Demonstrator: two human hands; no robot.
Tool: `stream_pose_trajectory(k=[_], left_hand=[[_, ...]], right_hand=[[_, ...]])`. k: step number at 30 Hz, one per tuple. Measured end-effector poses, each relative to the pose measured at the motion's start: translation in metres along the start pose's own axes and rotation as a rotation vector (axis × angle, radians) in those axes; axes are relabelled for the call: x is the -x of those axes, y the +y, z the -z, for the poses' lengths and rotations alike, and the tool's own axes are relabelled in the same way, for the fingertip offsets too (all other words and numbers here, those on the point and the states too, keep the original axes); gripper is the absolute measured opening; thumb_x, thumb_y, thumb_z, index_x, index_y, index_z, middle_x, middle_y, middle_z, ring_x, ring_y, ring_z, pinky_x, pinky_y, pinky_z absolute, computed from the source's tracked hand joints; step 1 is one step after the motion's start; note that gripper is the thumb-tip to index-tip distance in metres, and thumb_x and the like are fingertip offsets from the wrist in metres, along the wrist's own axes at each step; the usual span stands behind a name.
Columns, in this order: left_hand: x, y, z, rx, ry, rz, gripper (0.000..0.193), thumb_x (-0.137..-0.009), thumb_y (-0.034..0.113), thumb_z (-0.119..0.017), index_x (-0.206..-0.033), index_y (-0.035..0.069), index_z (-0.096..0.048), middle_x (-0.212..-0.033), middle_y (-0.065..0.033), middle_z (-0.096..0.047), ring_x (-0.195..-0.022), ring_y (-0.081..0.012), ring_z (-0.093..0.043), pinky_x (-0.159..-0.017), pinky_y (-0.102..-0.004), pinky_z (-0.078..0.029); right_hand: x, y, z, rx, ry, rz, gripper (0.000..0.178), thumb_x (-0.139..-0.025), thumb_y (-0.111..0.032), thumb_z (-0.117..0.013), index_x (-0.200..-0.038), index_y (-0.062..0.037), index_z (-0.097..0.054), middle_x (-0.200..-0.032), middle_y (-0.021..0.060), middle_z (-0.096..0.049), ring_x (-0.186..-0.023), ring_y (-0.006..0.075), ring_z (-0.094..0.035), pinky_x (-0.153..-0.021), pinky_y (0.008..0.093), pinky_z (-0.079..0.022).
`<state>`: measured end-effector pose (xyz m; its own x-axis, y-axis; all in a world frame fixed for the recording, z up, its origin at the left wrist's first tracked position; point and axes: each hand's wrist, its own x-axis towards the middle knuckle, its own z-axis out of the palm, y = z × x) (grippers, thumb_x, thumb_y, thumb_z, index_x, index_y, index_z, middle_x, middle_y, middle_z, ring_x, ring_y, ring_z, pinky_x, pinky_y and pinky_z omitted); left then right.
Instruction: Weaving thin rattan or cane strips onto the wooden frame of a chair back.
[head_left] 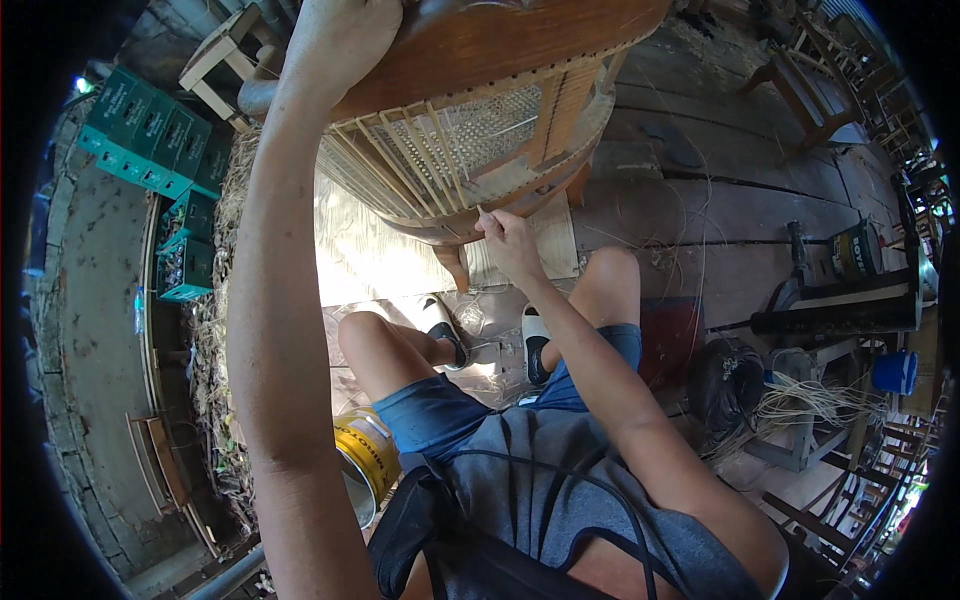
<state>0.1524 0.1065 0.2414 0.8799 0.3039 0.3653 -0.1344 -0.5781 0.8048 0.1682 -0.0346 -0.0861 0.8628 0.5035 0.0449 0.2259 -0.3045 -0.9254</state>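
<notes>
A brown wooden chair with a curved frame stands before me. Rows of pale cane strands run between its top rail and lower rail, and woven cane mesh shows behind them. My left hand lies against the left end of the top rail; its fingers are out of sight. Down at the lower rail, my right hand is closed in a pinch beside the ends of the strands. Whatever sits between those fingertips is too small to make out.
Green crates are stacked at the left. A yellow bucket stands by my left thigh. Loose cane lies at the right near a black bag and a blue pail. Pale board lies beneath the chair.
</notes>
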Motion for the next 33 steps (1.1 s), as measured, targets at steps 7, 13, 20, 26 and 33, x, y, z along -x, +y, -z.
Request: stream_pose_trajectory(k=[7,13,20,26,33], left_hand=[[0.006,0.017,-0.015,-0.532,0.268,0.286,0.048,-0.096,0.043,-0.048,-0.086,0.001,-0.068,-0.074,-0.0141,-0.065,-0.073,-0.0254,-0.062,-0.074,-0.0374,-0.046],[0.001,0.009,-0.012,-0.519,0.253,0.290,0.047,-0.096,0.042,-0.049,-0.082,0.001,-0.068,-0.077,-0.0145,-0.066,-0.078,-0.0254,-0.063,-0.078,-0.0378,-0.045],[-0.004,0.003,-0.003,-0.481,0.260,0.261,0.048,-0.096,0.040,-0.049,-0.079,-0.001,-0.067,-0.070,-0.0148,-0.064,-0.072,-0.0253,-0.063,-0.072,-0.0397,-0.045],[-0.012,-0.044,-0.004,-0.344,0.329,-0.161,0.045,-0.094,0.043,-0.052,-0.084,0.002,-0.068,-0.069,-0.0191,-0.062,-0.064,-0.0311,-0.063,-0.065,-0.0380,-0.050],[0.040,0.044,0.018,-0.067,0.171,-0.382,0.026,-0.098,0.022,-0.053,-0.103,0.000,-0.067,-0.087,-0.0014,-0.068,-0.063,-0.0065,-0.060,-0.054,-0.0190,-0.046]], right_hand=[[-0.004,0.008,-0.005,0.011,0.049,0.145,0.021,-0.093,-0.016,-0.052,-0.089,-0.0002,-0.064,-0.081,0.0174,-0.066,-0.074,0.0330,-0.064,-0.067,0.0390,-0.049],[-0.007,0.016,-0.003,0.058,-0.007,0.085,0.023,-0.095,-0.017,-0.049,-0.089,0.0008,-0.062,-0.083,0.0181,-0.066,-0.077,0.0354,-0.064,-0.070,0.0399,-0.049],[-0.026,-0.003,-0.008,-0.743,-0.158,-0.498,0.022,-0.096,-0.019,-0.050,-0.084,-0.0015,-0.058,-0.060,-0.0005,-0.047,-0.047,0.0094,-0.041,-0.041,0.0251,-0.032],[-0.020,-0.004,0.006,-0.691,-0.267,-0.427,0.022,-0.096,-0.021,-0.051,-0.086,-0.0030,-0.059,-0.062,-0.0011,-0.048,-0.048,0.0063,-0.041,-0.040,0.0215,-0.030],[0.026,-0.148,0.112,-0.355,-0.284,0.126,0.050,-0.097,-0.048,-0.044,-0.088,-0.0054,-0.068,-0.067,0.0016,-0.060,-0.055,0.0096,-0.056,-0.049,0.0224,-0.043]])
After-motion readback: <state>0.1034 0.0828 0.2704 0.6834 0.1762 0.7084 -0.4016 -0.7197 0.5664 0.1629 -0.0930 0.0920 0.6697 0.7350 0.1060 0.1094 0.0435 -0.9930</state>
